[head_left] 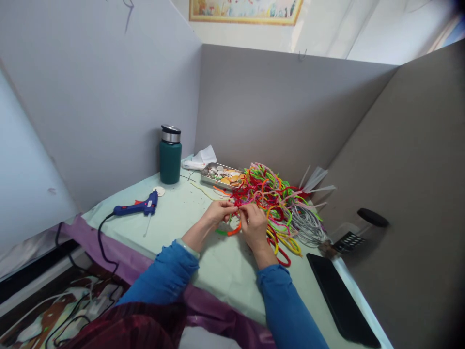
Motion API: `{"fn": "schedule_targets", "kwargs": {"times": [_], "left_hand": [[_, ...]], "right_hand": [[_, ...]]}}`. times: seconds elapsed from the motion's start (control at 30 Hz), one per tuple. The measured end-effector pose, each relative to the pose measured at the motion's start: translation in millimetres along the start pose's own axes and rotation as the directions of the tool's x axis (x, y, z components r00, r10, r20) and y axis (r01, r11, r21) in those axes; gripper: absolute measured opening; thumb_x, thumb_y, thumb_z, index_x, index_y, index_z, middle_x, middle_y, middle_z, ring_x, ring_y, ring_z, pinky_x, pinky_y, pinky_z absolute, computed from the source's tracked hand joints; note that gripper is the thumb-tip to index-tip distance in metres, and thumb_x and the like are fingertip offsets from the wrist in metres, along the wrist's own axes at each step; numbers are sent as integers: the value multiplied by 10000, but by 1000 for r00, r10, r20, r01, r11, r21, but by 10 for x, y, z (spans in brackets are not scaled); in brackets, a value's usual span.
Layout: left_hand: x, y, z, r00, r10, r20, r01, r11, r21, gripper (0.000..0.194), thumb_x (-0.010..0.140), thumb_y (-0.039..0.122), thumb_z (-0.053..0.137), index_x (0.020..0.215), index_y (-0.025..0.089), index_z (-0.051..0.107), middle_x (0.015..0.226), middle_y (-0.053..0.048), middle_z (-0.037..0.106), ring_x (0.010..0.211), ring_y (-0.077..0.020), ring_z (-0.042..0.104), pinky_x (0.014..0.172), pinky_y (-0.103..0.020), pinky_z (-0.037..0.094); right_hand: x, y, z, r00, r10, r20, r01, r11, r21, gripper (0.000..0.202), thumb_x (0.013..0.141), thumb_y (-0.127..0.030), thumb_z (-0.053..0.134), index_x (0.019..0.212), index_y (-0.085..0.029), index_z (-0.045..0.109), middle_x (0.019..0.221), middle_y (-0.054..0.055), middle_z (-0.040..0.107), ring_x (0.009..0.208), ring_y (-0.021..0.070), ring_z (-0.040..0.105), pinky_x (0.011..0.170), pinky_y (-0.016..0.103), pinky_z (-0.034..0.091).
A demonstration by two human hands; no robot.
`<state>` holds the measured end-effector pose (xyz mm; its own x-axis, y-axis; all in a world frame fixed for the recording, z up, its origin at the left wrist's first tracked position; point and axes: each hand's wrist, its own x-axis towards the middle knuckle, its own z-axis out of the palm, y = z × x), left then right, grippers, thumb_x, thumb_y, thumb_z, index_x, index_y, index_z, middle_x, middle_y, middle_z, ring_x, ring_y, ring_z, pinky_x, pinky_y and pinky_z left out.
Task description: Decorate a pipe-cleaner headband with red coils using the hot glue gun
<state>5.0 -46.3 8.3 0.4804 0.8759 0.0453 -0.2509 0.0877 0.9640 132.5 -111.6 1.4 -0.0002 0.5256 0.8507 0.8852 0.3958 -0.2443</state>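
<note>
Take your hands as the middle of the dial, with twelve pointing away from you: there, above the pale green, smooth table covering [225, 278], your left hand [219, 212] and your right hand [255, 224] meet, thumbs and fingertips closed in a pinch on a thin red fuzzy strand [237, 208], its outline mostly hidden by your fingers. Just below it, near six, lies a curved orange fuzzy piece [235, 230]. From one to two o'clock spreads a loose, tangled heap of multicoloured fuzzy stems [269, 189], bent into loops of red, yellow, green and pink; at three it borders a bundle of slim grey strands [308, 225]. At eleven, a shallow rectangular metal tray [214, 182] holds small rounded white and orange pieces. The cylindrical dark green bottle with a silver-and-black top [170, 162] stands upright at ten. At nine, a blue plastic glue gun with an orange trigger [136, 207] rests beside a flat white disc [159, 191]; its markings are too small to read. Toward four lies a flat black rectangular slab with rounded corners [337, 295].
</note>
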Motion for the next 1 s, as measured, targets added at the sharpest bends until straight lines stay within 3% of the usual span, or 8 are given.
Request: {"fn": "schedule_targets", "kwargs": {"times": [0.1, 0.2, 0.3, 0.37, 0.43, 0.67, 0.9, 1.0], "left_hand": [[-4, 15, -2, 1000, -16, 17, 17, 996, -82, 288, 553, 293, 778, 681, 110, 596, 482, 56, 474, 364, -18, 356, 375, -165, 244], [4, 16, -17, 998, -11, 65, 21, 986, -162, 285, 553, 271, 785, 692, 109, 596, 532, 49, 489, 385, -7, 356, 380, -155, 245], [0, 33, -22, 992, -35, 123, 63, 970, -235, 270, 558, 237, 782, 702, 111, 591, 555, 49, 495, 381, 2, 336, 375, -149, 243], [-10, 54, -15, 986, -60, 154, 100, 958, -268, 262, 557, 218, 777, 697, 114, 582, 556, 48, 497, 373, 6, 319, 369, -149, 234], [-19, 73, -5, 984, -83, 158, 125, 953, -277, 253, 556, 206, 773, 685, 119, 573, 541, 50, 490, 365, 3, 308, 361, -154, 223], [-15, 82, -11, 984, -106, 141, 135, 966, -220, 227, 576, 217, 760, 665, 121, 574, 518, 45, 490, 365, -18, 348, 368, -174, 241], [-44, 77, -6, 989, -92, 117, 102, 991, -83, 271, 554, 276, 775, 668, 126, 581, 427, 66, 439, 339, -39, 370, 383, -192, 271], [-28, 38, -9, 993, -69, 100, 76, 995, -68, 278, 559, 294, 768, 684, 120, 590, 433, 62, 449, 336, -38, 366, 375, -187, 260]], "right_hand": [[-16, -11, 45, 997, 78, -10, -77, 994, 81, 94, 851, -210, 495, 836, -187, 585, 792, 50, 602, 716, 172, 537, 679, 309, 404], [-20, -11, 106, 966, 258, -4, -248, 929, 274, 89, 829, -255, 515, 808, -186, 567, 738, 28, 591, 656, 154, 531, 626, 285, 425], [-1, -3, 134, 878, 458, 141, -460, 725, 512, 125, 791, -303, 552, 768, -181, 556, 664, 0, 575, 586, 136, 514, 551, 257, 421], [11, 7, 128, 824, 499, 267, -546, 577, 607, 151, 776, -327, 565, 764, -176, 556, 639, -14, 562, 538, 118, 485, 510, 240, 402], [15, 16, 111, 810, 489, 323, -569, 521, 636, 168, 771, -344, 569, 778, -176, 559, 645, -18, 562, 523, 109, 465, 494, 232, 389], [5, 17, 80, 841, 481, 249, -526, 616, 586, 179, 770, -354, 573, 743, -177, 566, 634, -19, 548, 558, 116, 459, 508, 232, 373], [40, 11, 58, 785, 526, 326, -583, 449, 677, 178, 739, -345, 600, 706, -175, 559, 526, -54, 464, 464, 94, 391, 450, 220, 324], [37, 1, 80, 774, 548, 318, -588, 432, 684, 184, 750, -354, 589, 720, -176, 552, 537, -54, 461, 460, 94, 391, 444, 220, 324]]}}
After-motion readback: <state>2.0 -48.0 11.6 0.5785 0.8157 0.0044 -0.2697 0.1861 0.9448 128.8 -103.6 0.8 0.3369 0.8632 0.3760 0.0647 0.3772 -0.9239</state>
